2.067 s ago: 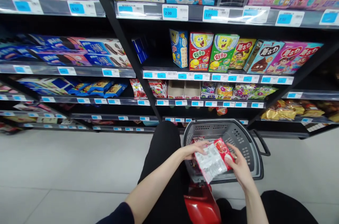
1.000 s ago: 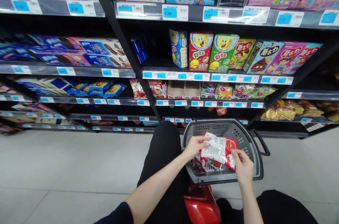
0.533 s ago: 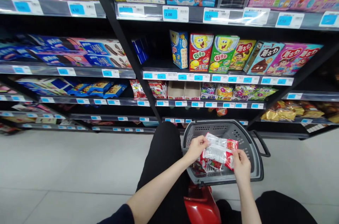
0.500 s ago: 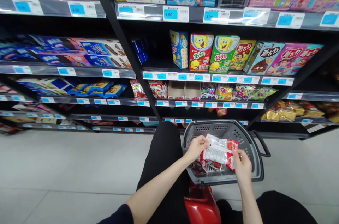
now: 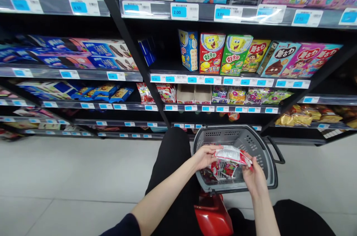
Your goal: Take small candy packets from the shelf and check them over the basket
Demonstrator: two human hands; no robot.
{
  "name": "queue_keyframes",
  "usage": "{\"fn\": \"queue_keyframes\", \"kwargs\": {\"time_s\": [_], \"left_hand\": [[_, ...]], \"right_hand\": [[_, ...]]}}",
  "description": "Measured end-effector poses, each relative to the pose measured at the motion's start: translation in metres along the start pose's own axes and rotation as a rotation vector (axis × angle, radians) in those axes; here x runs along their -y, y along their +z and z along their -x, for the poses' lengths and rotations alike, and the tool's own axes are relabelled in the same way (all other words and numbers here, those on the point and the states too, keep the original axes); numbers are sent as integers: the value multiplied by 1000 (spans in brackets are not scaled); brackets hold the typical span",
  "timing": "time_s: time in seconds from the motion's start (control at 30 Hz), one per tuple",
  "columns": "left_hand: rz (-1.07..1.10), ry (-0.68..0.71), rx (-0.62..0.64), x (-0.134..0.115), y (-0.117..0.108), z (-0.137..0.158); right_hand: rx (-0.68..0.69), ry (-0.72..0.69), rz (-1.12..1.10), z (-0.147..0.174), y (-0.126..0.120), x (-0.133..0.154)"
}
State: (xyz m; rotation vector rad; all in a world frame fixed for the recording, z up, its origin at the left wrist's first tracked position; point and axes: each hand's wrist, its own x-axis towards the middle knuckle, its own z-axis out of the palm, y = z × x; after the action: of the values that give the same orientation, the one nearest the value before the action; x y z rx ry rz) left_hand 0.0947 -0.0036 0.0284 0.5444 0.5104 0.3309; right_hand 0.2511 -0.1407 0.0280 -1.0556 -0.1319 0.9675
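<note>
A red and white candy bag (image 5: 230, 154) is stretched between my two hands, over the grey shopping basket (image 5: 272, 171). My left hand (image 5: 205, 157) grips its left end with the fingers closed. On the right end, my right hand (image 5: 254, 175) pinches the red edge. The bag is tilted, so its pale printed face shows as a narrow band. Beneath it, inside the basket, lie several red bags (image 5: 227, 170) with shiny wrappers, partly covered by my hands and the held bag.
Ahead stand shelves with price tags. Snack boxes (image 5: 212, 54) fill a middle shelf; below are two open cartons (image 5: 203, 94) beside bagged sweets (image 5: 237, 95). A red object (image 5: 213, 215), perhaps a stool, is between my legs. The basket's black handle (image 5: 276, 150) sticks out right.
Both hands have turned the candy bag from lying nearly face-up to a tilted, narrower view. My right hand has moved slightly lower, and more of the bags below shows.
</note>
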Motion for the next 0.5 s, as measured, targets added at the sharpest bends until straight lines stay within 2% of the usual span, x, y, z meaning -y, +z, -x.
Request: {"fn": "queue_keyframes", "kwargs": {"time_s": [0.1, 0.23, 0.3, 0.4, 0.5], "left_hand": [[-68, 26, 60, -4, 2, 2], [-320, 22, -67, -2, 0, -2], [-452, 15, -144, 1, -3, -5], [-683, 60, -212, 4, -5, -7], [-919, 137, -265, 4, -6, -8]], "right_hand": [[72, -6, -60, 1, -3, 4], [2, 62, -16, 0, -2, 0], [-77, 74, 87, -2, -1, -5], [-176, 3, 355, -5, -4, -12], [-214, -79, 620, -8, -10, -15]]}}
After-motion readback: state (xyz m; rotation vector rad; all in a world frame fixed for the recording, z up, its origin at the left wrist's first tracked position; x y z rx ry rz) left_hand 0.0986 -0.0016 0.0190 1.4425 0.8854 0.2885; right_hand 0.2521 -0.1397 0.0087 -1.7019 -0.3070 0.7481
